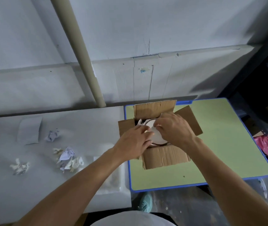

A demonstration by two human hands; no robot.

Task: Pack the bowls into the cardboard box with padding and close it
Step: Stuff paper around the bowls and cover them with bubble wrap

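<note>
The bowl [157, 137] sits inside the open cardboard box [164, 158] on the green table [219, 144], showing only as a blurred white round with a dark edge. Both hands cover most of it. The left hand [132, 141] lies on its near side with fingers fairly straight. The right hand [174, 129] curls its fingers at the far rim, though I cannot tell whether they actually pinch it. Crumpled paper [140, 121] peeks out beside the bowl, and more paper balls [66, 158] lie on the white table [81, 124].
</note>
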